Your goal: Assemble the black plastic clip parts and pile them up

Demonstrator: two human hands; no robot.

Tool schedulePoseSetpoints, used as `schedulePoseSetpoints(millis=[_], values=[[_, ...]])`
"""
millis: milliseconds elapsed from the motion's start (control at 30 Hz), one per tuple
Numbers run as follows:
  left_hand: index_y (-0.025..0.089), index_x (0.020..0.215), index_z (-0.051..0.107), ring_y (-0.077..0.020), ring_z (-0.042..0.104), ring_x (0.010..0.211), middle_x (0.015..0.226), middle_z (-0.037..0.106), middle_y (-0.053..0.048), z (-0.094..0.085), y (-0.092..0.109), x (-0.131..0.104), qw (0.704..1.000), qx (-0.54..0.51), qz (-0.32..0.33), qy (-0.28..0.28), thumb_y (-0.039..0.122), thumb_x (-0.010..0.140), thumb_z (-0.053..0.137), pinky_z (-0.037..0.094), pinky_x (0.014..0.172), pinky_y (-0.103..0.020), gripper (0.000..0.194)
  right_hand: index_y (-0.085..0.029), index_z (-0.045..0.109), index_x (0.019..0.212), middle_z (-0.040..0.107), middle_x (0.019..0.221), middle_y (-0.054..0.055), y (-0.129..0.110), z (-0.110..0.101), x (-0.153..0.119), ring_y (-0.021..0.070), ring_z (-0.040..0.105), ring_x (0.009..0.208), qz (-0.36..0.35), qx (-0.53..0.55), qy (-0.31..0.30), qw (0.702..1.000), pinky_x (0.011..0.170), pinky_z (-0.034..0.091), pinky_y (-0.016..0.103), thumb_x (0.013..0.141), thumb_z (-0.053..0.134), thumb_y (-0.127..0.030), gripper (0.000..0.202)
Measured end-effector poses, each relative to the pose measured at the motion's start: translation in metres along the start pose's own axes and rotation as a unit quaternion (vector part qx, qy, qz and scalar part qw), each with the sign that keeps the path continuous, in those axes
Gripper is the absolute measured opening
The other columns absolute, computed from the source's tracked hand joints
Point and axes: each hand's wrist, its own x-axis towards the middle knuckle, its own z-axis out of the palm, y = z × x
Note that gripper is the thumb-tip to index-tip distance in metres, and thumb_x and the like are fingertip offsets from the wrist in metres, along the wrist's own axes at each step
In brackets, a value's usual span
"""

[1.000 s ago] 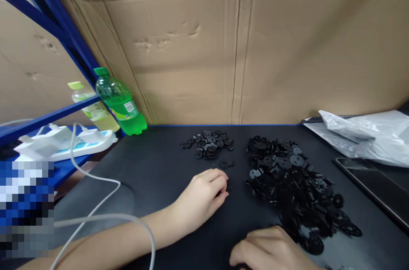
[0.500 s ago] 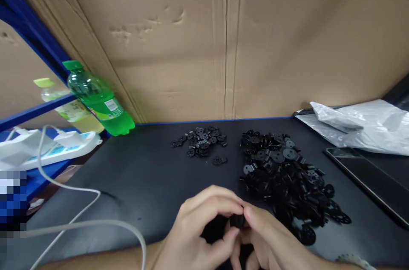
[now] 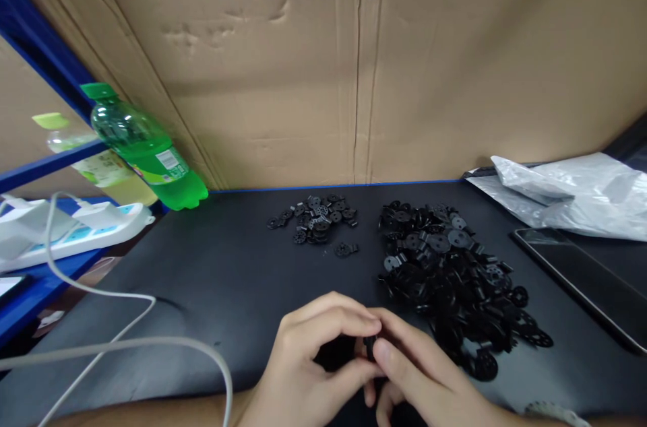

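Note:
Near the bottom centre of the head view, my left hand (image 3: 318,353) and my right hand (image 3: 419,366) meet fingertip to fingertip. Between them they pinch a small black plastic part (image 3: 371,346), mostly covered by the fingers. A large heap of black round plastic pieces (image 3: 445,279) lies just beyond and to the right of my right hand. Farther back, a smaller pile of similar black pieces (image 3: 321,217) rests on the dark table (image 3: 227,279), with a single piece (image 3: 344,250) a little in front of it.
On the left stand a green bottle (image 3: 162,164), a paler bottle (image 3: 108,171) and a white power strip (image 3: 116,226). A white cable (image 3: 151,344) crosses the near left. A black phone-like device (image 3: 581,279) and a plastic bag (image 3: 566,198) lie at right. Cardboard (image 3: 267,77) stands behind.
The small part has turned and shows narrower between the fingertips. My right hand's fingers have shifted, its index finger now stretched toward the left fingertips. The view has moved slightly.

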Motion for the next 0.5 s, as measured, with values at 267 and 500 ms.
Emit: schedulePoseSetpoints(millis=[267, 500], values=[[0.019, 0.092, 0.075, -0.0135, 0.073, 0.077, 0.087, 0.075, -0.002, 0.005, -0.0002, 0.0006, 1.0, -0.007, 0.026, -0.005, -0.003, 0.07, 0.08, 0.058, 0.071, -0.017, 0.031, -0.015, 0.062, 0.102, 0.04, 0.055, -0.009, -0.0032, 0.0035, 0.004, 0.0053, 0.041, 0.039, 0.019, -0.001, 0.073, 0.997, 0.036, 0.039, 0.015, 0.089, 0.047, -0.07, 0.058], [0.021, 0.091, 0.074, -0.0132, 0.073, 0.077, 0.088, 0.075, 0.0, 0.0056, 0.0008, 0.003, 1.0, 0.011, 0.002, 0.013, -0.01, 0.069, 0.071, 0.059, 0.068, -0.016, 0.039, -0.016, 0.057, 0.121, 0.045, 0.065, -0.005, -0.0031, 0.0065, 0.0032, 0.0082, 0.044, 0.049, -0.061, -0.032, 0.037, 0.997, 0.043, 0.049, 0.019, 0.093, 0.045, -0.067, 0.06]])
